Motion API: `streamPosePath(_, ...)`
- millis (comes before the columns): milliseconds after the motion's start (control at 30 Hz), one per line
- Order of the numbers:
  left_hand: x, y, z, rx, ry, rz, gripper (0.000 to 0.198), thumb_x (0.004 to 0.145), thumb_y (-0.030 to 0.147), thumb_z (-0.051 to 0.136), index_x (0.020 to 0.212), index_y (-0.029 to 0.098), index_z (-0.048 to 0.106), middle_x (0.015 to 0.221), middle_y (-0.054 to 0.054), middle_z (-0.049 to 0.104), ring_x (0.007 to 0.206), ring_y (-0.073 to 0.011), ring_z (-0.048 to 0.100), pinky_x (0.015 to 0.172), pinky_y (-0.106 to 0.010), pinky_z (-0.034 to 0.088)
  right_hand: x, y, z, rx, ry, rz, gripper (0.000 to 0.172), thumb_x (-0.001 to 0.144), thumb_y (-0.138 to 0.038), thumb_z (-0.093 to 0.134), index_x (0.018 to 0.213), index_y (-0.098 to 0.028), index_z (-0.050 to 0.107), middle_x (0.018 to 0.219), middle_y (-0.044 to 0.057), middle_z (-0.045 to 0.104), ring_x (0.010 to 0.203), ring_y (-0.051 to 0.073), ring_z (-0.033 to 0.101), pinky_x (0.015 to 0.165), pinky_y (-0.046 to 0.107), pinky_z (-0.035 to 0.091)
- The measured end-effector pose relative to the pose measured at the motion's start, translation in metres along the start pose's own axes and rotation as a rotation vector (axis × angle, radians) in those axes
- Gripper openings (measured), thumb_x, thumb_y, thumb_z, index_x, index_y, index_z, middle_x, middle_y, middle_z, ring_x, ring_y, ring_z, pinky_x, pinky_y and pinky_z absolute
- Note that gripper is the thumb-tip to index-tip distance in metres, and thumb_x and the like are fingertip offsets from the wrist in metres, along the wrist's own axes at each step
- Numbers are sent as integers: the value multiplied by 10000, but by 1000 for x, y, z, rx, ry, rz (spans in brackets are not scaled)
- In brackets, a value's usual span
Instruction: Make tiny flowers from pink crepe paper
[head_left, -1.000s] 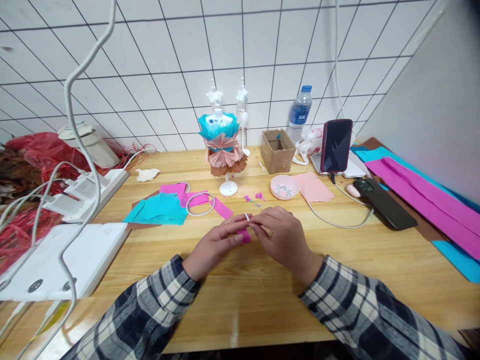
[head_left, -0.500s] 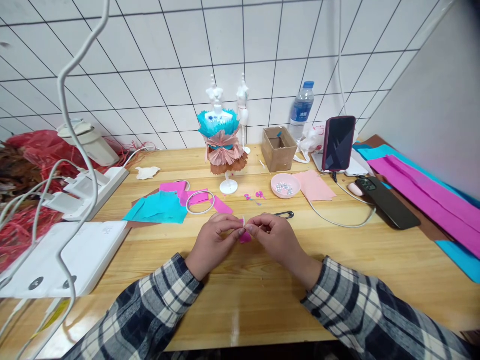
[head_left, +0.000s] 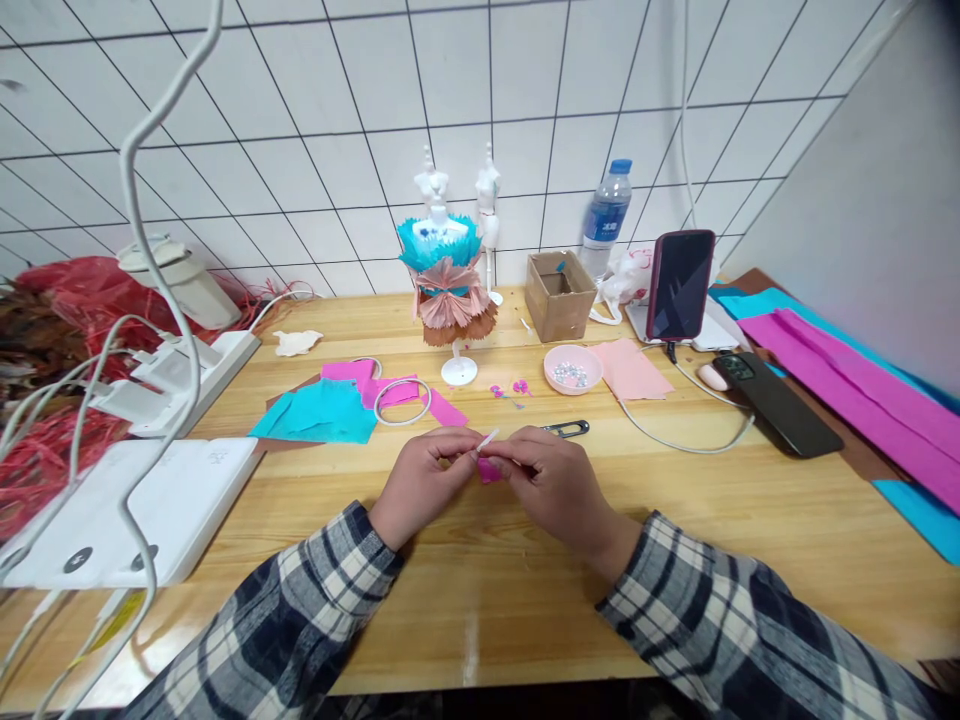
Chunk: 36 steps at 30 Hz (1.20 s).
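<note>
Above the middle of the table, my left hand (head_left: 431, 482) and my right hand (head_left: 559, 490) meet fingertip to fingertip, both closed in a pinch. A short thin white strip (head_left: 488, 438) sticks up at a slant from between the fingertips. Just beneath it, between the two hands, shows a small piece of magenta crepe paper (head_left: 490, 471), partly covered by the fingers. Behind my right hand a black-handled tool (head_left: 574, 428) lies partly hidden. Small magenta cut pieces (head_left: 520, 386) lie beyond the hands.
A dress form in ruffled paper (head_left: 448, 290) stands at the back beside a bare white one (head_left: 487, 215). Rightward are a cardboard box (head_left: 559, 300), a pink dish of gems (head_left: 573, 371), and phones (head_left: 784, 405). Turquoise paper (head_left: 315, 412) and a white ring (head_left: 403, 402) lie left.
The white strip has tipped from nearly upright to a slant toward the right. My right fingers have shifted slightly left and closer to my left fingertips.
</note>
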<state>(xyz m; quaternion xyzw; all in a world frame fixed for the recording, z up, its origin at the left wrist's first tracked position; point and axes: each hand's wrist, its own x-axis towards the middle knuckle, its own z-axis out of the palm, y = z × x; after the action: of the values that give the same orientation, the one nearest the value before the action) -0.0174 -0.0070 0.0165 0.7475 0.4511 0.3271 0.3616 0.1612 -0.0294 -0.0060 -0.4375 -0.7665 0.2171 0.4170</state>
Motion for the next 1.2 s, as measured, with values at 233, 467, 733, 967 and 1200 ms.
streamPosePath(233,-2,-2,1,-19,-24,-16,216,855,201,529,873,198,745,899,-28,735,871,-155,663,829,-244,494,2,0,-4,-163,-18,-21,200,884,-250,565,1040,-233,688,906,31,685,798,143,623,715,244,460)
streamPosePath(467,-3,0,3,-10,-52,-36,236,876,280,527,839,183,739,913,-52,739,851,-173,667,820,-273,508,2,-1,-7,-238,-23,0,194,890,-276,554,1011,-231,698,888,36,688,804,152,624,704,252,446)
streamPosePath(733,-4,-1,4,-32,-58,-48,220,860,298,556,863,181,743,955,-73,732,914,-188,660,854,-298,505,3,3,-5,-153,-1,65,176,873,-256,562,964,-217,707,848,32,681,739,143,604,662,254,435)
streamPosePath(967,-3,0,4,-31,-14,-79,196,833,271,574,807,161,735,881,-63,750,807,-172,681,749,-255,533,2,3,-4,-81,-30,37,191,859,-214,571,986,-213,713,807,21,670,713,134,594,638,246,427)
streamPosePath(1200,-1,2,3,-2,12,-89,191,790,205,557,763,174,743,810,-33,760,745,-166,688,694,-242,542,1,1,-4,-108,-80,-21,255,867,-188,549,1065,-244,700,879,30,686,766,140,614,697,248,443)
